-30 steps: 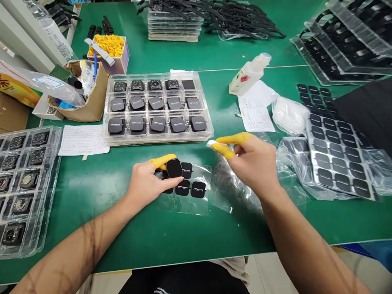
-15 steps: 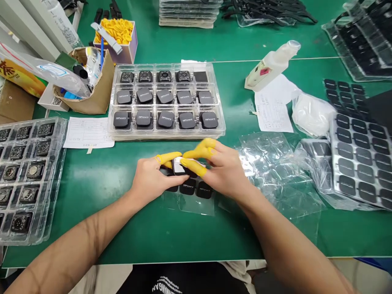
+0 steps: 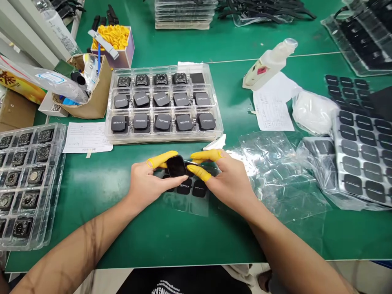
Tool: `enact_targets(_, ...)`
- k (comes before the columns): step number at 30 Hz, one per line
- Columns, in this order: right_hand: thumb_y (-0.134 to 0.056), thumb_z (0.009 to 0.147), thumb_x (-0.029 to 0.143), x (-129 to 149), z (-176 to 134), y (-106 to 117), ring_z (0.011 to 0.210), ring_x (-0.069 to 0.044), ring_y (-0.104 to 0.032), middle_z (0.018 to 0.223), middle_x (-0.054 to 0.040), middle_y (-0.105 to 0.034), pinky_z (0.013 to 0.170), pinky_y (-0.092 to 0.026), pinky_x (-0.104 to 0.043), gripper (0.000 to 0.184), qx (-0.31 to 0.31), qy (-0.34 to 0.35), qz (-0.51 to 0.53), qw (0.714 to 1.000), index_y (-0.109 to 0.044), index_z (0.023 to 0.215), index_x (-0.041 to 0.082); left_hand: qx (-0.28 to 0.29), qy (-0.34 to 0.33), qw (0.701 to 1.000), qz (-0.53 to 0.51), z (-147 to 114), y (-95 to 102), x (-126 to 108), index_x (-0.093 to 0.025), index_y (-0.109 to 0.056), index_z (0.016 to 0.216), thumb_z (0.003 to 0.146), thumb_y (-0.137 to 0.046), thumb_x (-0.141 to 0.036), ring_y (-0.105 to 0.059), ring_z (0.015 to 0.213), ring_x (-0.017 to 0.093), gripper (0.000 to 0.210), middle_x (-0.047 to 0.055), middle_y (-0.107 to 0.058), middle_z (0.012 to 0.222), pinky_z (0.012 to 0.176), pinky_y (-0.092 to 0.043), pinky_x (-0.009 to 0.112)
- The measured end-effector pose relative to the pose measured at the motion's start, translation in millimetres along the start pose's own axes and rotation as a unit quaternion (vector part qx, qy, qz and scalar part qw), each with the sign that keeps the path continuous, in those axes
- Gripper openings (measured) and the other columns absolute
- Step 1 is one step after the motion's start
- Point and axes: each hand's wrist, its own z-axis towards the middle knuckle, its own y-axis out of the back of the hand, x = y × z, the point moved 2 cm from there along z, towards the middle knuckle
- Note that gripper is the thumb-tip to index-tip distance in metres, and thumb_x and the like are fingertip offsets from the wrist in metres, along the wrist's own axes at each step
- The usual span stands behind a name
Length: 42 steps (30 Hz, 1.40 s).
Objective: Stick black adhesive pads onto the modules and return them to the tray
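Observation:
A smartwatch body (image 3: 176, 166) with a glossy black square face is pinched between the yellow-covered forefinger and bare thumb of my left hand (image 3: 147, 177). Close on its right, my right hand (image 3: 228, 177) has yellow finger covers on thumb and forefinger. These close on a thin dark piece, mostly hidden by the fingers. Under both hands lies a clear sheet (image 3: 199, 207) of black square stickers (image 3: 199, 188) with white lettering. A crumpled white wipe (image 3: 215, 143) is just beyond my right hand.
A clear tray (image 3: 163, 136) of watches, many topped with black squares, stands ahead. Another watch tray (image 3: 39, 196) is on the left. Crumpled clear film (image 3: 275, 175), sticker sheets (image 3: 361, 163) and a white bottle (image 3: 269, 63) are on the right.
The white patch over the watch face is gone and the face shows black. A white wipe now lies beyond my right hand. My right fingers have shifted slightly right, away from the watch.

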Motion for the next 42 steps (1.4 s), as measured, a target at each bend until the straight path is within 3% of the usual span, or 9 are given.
enact_targets(5,-0.08,0.081,0.029,-2,3,-7,0.074,-0.022,-0.073,0.084,-0.0016,-0.08,0.071,-0.062,-0.039,0.005,-0.042,-0.116,0.127,0.984,-0.078,0.085,0.029,0.008,0.031,0.999,-0.02,1,-0.3,-1,-0.022,-0.084,0.103,0.061,-0.098,-0.034,-0.079,0.077,0.021,0.046,-0.001,-0.083,0.084,0.083,-0.068,0.032)
enact_targets(9,-0.078,0.082,0.026,-4,5,-7,0.076,-0.021,-0.072,0.082,-0.001,-0.079,0.075,-0.059,-0.04,0.003,-0.066,-0.099,0.151,0.981,-0.079,0.083,0.029,0.034,0.13,0.981,-0.143,4,-2.3,2,-0.018,-0.083,0.108,0.06,-0.098,-0.033,-0.082,0.088,0.025,0.052,0.003,-0.084,0.093,0.086,-0.069,0.035)
enact_targets(12,-0.084,0.082,0.035,-2,8,8,0.095,-0.025,-0.07,0.09,-0.0042,-0.077,0.088,-0.056,-0.046,0.012,-0.055,-0.034,0.156,0.986,-0.077,0.074,0.03,0.046,0.156,0.968,-0.191,6,-2.7,3,-0.014,-0.083,0.108,0.059,-0.099,-0.037,-0.082,0.092,0.027,0.056,0.006,-0.085,0.096,0.089,-0.07,0.037)
enact_targets(15,-0.092,0.073,0.05,2,11,28,0.09,-0.025,-0.068,0.077,-0.0028,-0.071,0.083,-0.057,-0.046,0.034,-0.026,0.008,0.277,0.96,-0.068,0.062,0.029,0.048,0.131,0.978,-0.154,5,-2.9,7,-0.017,-0.082,0.114,0.06,-0.099,-0.037,-0.082,0.09,0.025,0.06,0.004,-0.085,0.094,0.088,-0.069,0.035)
enact_targets(18,-0.094,0.073,0.045,6,10,33,0.067,-0.017,-0.063,0.068,0.001,-0.068,0.064,-0.054,-0.035,0.026,-0.003,-0.066,0.331,0.941,-0.073,0.072,0.03,0.072,0.057,0.995,-0.049,3,-4.4,10,-0.022,-0.083,0.118,0.064,-0.096,-0.031,-0.08,0.082,0.021,0.056,0.0,-0.084,0.089,0.084,-0.068,0.032)
enact_targets(22,-0.096,0.068,0.048,11,2,4,0.075,-0.018,-0.071,0.085,-0.004,-0.078,0.07,-0.06,-0.034,0.035,0.053,-0.219,0.289,0.93,-0.079,0.086,0.024,0.096,-0.039,0.993,0.052,1,-5.4,10,-0.023,-0.083,0.119,0.065,-0.091,-0.019,-0.078,0.081,0.019,0.054,0.0,-0.084,0.093,0.082,-0.065,0.029)
enact_targets(27,-0.099,0.056,0.054,17,1,-20,0.076,-0.02,-0.074,0.081,-0.0036,-0.079,0.072,-0.063,-0.034,0.044,0.028,-0.296,0.35,0.888,-0.078,0.078,0.023,0.095,-0.068,0.99,0.082,1,-5.5,9,-0.022,-0.082,0.121,0.066,-0.092,-0.021,-0.075,0.078,0.018,0.055,0.001,-0.083,0.092,0.078,-0.062,0.028)
enact_targets(31,-0.101,0.053,0.055,20,0,-23,0.073,-0.017,-0.073,0.079,-0.0028,-0.079,0.068,-0.062,-0.03,0.044,-0.001,-0.309,0.361,0.88,-0.08,0.076,0.024,0.091,-0.075,0.988,0.098,-1,-7.1,8,-0.021,-0.082,0.119,0.067,-0.095,-0.029,-0.075,0.077,0.018,0.054,0.002,-0.082,0.09,0.075,-0.061,0.029)
enact_targets(42,-0.1,0.06,0.047,19,-5,-26,0.075,-0.017,-0.074,0.083,-0.0023,-0.08,0.067,-0.061,-0.029,0.036,-0.009,-0.307,0.346,0.886,-0.082,0.08,0.025,0.073,-0.109,0.985,0.109,-3,-7.8,8,-0.023,-0.081,0.116,0.067,-0.095,-0.028,-0.074,0.076,0.017,0.05,-0.001,-0.082,0.088,0.072,-0.06,0.028)
